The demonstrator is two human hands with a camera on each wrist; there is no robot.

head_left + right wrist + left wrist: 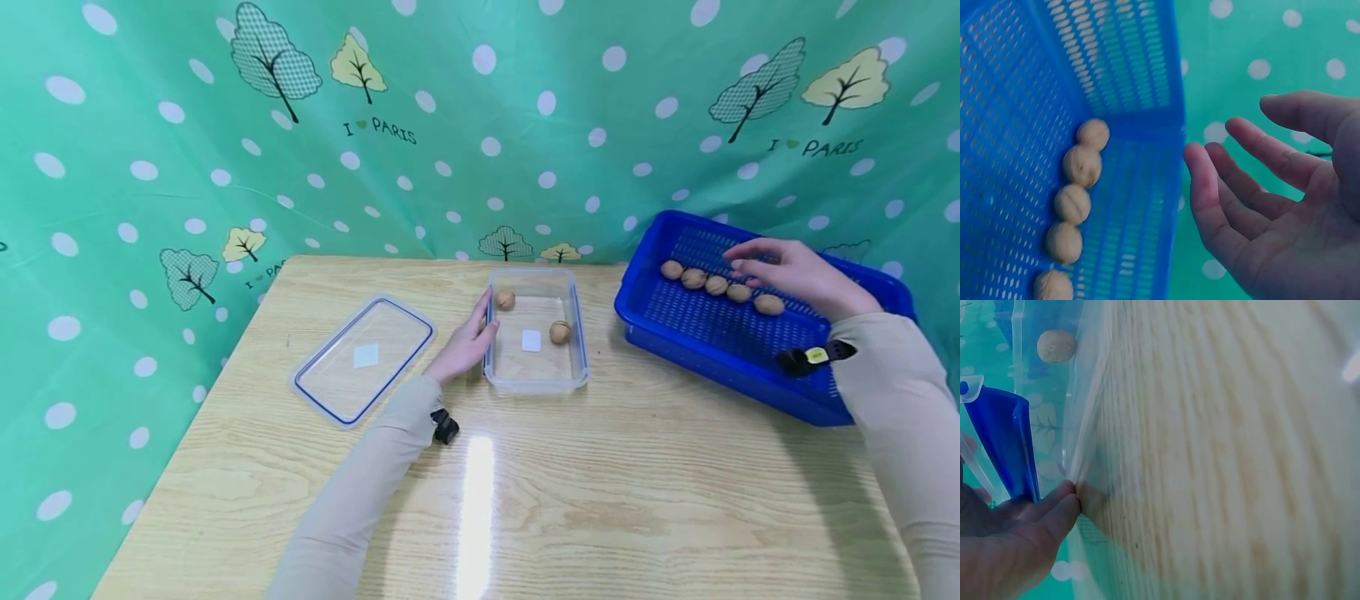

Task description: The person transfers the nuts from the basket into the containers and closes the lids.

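Note:
My left hand (467, 343) rests against the left side of a clear plastic container (536, 386), its fingers fairly straight along the wall. Up close in the left wrist view, the fingers (1060, 515) lie by the container's blue-edged side. Inside it sit two walnuts, one walnut (506, 299) at the back left and another walnut (560, 332) by the right wall. Over the blue plastic basket (720, 367) hovers my right hand (787, 271), fingers spread and loosely bent, holding nothing. Below it several walnuts (1072, 204) lie in a row on the basket floor.
A clear lid (405, 312) with a blue seal lies on the wooden table (600, 500) left of the container. Behind the table hangs a green curtain (450, 100) with white dots and printed trees. The basket stands at the table's right back.

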